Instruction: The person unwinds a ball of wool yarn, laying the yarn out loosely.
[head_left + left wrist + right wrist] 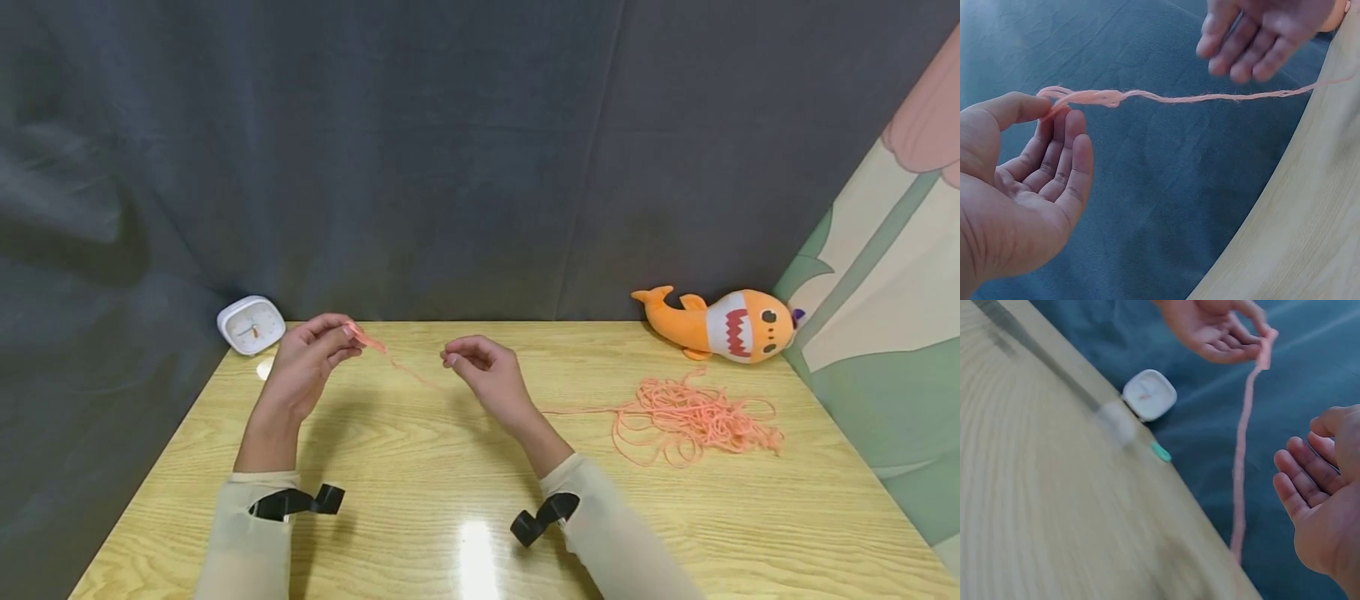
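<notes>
Between thumb and fingertips, my left hand [306,360] pinches a small looped, knotted end of coral-pink yarn [1100,97], raised above the table. From that knot a single strand [1210,98] runs off past my right hand, seen in the left wrist view. My right hand [491,377] hovers to the right of it, fingers loosely bent and holding nothing. In the right wrist view the strand [1241,456] hangs beside the right fingers [1310,475], apart from them. A loose tangled pile of the same yarn [693,417] lies on the table at the right.
A white square clock [252,325] stands at the table's back left corner, a pale round piece [265,368] in front of it. An orange plush shark [720,325] lies at the back right. A small green object [1160,452] sits at the edge of the wooden table [420,500]. Dark curtain [420,167] hangs behind.
</notes>
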### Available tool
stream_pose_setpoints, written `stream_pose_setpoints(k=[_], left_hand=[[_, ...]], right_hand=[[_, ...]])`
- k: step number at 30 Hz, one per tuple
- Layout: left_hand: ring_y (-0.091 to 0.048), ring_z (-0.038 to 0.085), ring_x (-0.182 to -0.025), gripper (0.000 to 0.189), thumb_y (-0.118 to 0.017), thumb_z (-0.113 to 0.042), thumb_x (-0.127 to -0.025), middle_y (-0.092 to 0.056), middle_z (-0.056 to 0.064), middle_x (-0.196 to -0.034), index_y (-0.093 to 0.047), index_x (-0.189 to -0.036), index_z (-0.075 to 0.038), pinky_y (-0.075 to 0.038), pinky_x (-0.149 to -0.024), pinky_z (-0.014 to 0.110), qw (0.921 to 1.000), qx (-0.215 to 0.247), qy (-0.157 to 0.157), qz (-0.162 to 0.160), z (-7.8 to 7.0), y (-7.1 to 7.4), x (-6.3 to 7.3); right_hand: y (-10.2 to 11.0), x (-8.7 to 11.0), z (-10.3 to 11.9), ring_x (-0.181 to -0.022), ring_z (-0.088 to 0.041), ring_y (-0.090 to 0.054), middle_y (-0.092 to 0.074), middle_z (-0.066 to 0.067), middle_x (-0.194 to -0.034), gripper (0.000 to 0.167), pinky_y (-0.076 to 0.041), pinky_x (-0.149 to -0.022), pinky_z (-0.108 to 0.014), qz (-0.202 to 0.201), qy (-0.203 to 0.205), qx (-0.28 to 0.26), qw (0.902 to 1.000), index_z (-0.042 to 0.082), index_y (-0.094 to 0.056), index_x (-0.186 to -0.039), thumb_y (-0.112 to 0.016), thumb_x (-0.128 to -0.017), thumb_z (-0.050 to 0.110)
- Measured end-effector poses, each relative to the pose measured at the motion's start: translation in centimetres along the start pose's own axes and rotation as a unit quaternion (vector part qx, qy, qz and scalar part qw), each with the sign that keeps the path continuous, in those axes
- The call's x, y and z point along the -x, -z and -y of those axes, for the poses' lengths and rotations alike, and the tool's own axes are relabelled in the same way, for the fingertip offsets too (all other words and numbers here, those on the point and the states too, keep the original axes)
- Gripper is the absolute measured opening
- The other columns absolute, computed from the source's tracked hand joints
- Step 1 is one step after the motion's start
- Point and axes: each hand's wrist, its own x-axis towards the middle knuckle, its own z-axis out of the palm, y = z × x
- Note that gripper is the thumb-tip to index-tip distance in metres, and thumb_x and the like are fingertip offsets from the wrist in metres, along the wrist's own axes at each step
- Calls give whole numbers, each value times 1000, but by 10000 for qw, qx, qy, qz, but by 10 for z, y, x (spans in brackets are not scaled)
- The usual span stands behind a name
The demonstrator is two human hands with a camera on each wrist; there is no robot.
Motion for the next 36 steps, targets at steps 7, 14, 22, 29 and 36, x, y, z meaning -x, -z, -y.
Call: stream_pose_setpoints(k=[7, 14, 22, 29, 36], left_hand=[[-70, 7, -85, 10, -64, -5, -101, -72, -6, -90, -71, -99, -11, -60, -82, 21, 9997, -224, 3, -28, 3, 1, 3], [-69, 7, -85, 11, -66, -10, -101, -72, -7, -90, -74, -97, -17, -59, -83, 21, 9994, -323, 81, -48, 3, 1, 2], [-69, 7, -86, 10, -69, -13, -100, -73, -8, -92, -76, -97, -19, -59, -83, 20, 9984, -547, 52, -108, 1, 2, 1], [-69, 7, -83, 9, -69, -10, -99, -73, -7, -91, -77, -99, -14, -59, -81, 21, 9984, -562, -34, 99, 1, 3, 2], [-69, 7, -82, 12, -67, -10, -100, -72, -8, -89, -76, -96, -17, -59, -81, 21, 9980, -602, 43, 159, 3, 1, 0]], right_hand=[[-38, -3, -11, -100, -14, -71, -72, -21, -117, 25, -61, -94, -38, 544, -186, -5, 9983, -1, -68, -123, -66, -101, 12], [-43, 5, -9, -83, -15, -62, -72, -19, -105, 19, -55, -74, -29, 623, -302, 203, 9974, 6, -74, -115, -67, -101, 17], [-15, 13, 3, -78, -12, -52, -70, -11, -99, 19, -44, -68, -22, 345, -257, 253, 9988, 5, -76, -109, -66, -102, 19], [16, 14, 15, -79, -14, -53, -66, 4, -89, 20, -45, -69, -22, -182, -212, 218, 9994, 3, -75, -107, -67, -102, 21], [41, 16, 24, -80, -15, -54, -62, 2, -85, 23, -47, -71, -26, -608, -232, 297, 9974, 1, -73, -108, -68, -101, 22]])
